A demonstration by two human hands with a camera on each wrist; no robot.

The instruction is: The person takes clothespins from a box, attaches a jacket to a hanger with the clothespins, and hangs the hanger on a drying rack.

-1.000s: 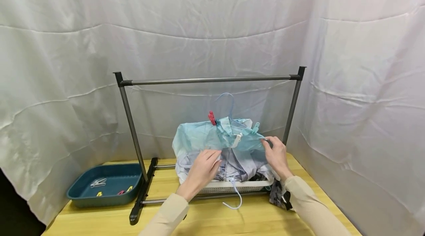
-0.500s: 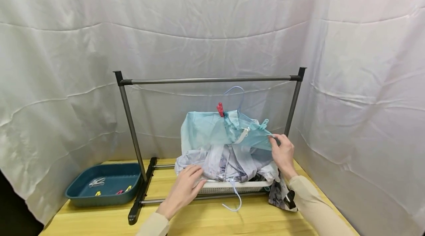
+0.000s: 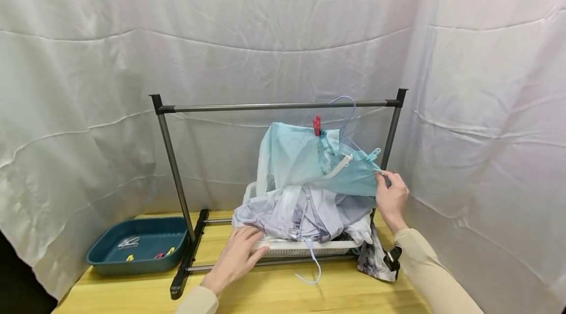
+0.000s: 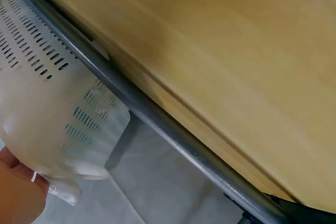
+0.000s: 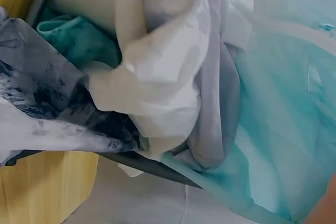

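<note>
Head view: right hand [image 3: 391, 196], pinching the turquoise garment [image 3: 309, 161], has lifted it higher; left hand [image 3: 236, 257] rests flat on the basket [image 3: 305, 246].

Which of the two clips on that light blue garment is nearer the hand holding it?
The turquoise clip, at the garment's lower right edge, just above the right hand. The red clip sits higher, near the hanger hook.

White wrinkled sheeting [image 3: 274, 24] is hanging all around me as walls, soft even light is falling on it, and I am facing a pale wooden table [image 3: 283, 294]
</note>
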